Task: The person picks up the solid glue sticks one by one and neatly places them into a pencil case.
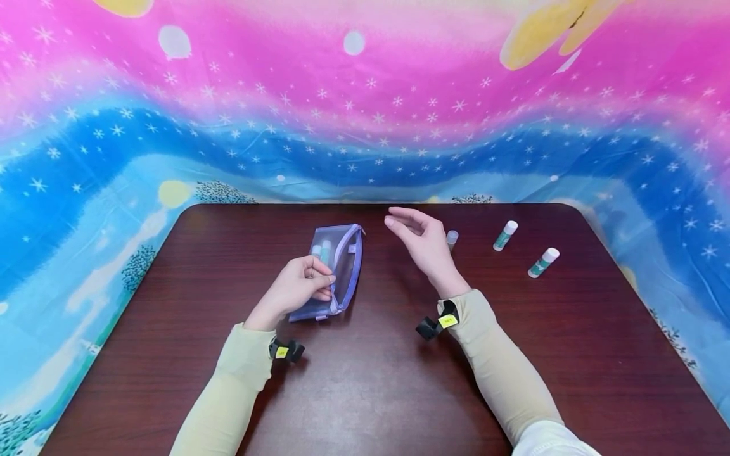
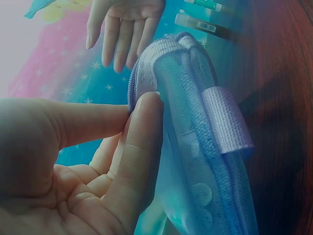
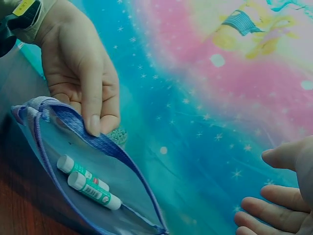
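A purple mesh zipper pouch (image 1: pixel 322 308) stands on the table with its zipped mouth gaping to the right. My left hand (image 1: pixel 296 285) pinches the edge of that mouth between thumb and forefinger, close up in the left wrist view. Inside the pouch lie two glue sticks (image 3: pixel 95 191), green and white with white caps. My right hand (image 1: pixel 424 244) is raised to the right of the pouch, fingers extended and holding nothing. Partly hidden behind its wrist is a small translucent tube (image 1: pixel 452 237).
Two more green and white glue sticks, one farther back (image 1: pixel 505 235) and one nearer (image 1: pixel 544 263), stand at the right of the dark wooden table (image 1: pixel 353 392). A patterned pink and blue cloth (image 1: pixel 365 126) hangs behind and around the table's edges.
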A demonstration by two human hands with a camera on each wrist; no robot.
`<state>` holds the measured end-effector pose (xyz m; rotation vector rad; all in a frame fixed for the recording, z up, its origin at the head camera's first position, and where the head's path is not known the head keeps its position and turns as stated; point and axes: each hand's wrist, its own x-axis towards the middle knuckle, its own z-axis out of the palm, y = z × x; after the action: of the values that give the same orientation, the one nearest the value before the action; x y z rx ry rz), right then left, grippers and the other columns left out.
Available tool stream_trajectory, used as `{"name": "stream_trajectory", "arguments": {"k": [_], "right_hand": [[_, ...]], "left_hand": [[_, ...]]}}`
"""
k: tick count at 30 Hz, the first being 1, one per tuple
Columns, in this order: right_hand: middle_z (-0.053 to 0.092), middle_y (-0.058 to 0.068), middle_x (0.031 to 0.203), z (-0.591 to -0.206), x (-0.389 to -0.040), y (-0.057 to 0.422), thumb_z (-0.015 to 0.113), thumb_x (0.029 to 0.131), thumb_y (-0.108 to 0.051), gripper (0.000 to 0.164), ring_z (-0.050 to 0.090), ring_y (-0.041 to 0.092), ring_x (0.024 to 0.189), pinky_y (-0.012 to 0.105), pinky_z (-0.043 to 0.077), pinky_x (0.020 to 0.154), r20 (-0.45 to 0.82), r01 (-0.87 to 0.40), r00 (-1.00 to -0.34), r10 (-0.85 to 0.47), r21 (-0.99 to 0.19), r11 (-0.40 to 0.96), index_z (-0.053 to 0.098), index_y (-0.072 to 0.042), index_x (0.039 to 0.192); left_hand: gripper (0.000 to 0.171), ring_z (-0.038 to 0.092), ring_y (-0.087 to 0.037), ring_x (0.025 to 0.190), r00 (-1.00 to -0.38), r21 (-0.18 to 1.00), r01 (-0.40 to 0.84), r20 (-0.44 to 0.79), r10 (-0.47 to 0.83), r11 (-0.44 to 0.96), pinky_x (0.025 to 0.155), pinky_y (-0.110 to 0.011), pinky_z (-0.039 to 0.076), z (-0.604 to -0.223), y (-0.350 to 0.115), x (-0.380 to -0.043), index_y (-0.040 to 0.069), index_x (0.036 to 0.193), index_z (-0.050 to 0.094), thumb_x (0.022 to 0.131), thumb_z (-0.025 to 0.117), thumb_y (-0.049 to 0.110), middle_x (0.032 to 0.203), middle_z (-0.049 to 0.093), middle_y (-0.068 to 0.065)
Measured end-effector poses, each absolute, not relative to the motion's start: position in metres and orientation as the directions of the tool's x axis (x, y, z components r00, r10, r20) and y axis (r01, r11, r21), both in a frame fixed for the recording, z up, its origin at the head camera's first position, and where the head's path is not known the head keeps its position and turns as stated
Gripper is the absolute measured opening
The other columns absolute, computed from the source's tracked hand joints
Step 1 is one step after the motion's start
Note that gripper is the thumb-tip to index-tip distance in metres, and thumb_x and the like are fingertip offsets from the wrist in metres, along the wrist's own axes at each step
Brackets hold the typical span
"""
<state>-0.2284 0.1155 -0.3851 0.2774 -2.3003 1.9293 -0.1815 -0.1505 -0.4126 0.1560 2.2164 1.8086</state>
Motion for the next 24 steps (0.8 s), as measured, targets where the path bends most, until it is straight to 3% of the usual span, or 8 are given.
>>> {"name": "stream_trajectory", "arguments": {"k": [24], "right_hand": [[0.072,0.006,0.121,-0.369,-0.229,0.141,0.077,0.094,-0.032,0.043,0.065,0.016,0.115,0.036,0.048,0.105,0.259,-0.255,-0.966,0.003,-0.953,0.166,0.07,-0.012,0.131]], "left_hand": [[0.012,0.07,-0.023,0.069,-0.954,0.966,-0.073,-0.14,0.266,0.246,0.068,-0.034,0.063,-0.412,-0.151,-0.182,-0.008,0.102,0.061,0.096,0.068,0.0,0.083,0.067,-0.017]]}}
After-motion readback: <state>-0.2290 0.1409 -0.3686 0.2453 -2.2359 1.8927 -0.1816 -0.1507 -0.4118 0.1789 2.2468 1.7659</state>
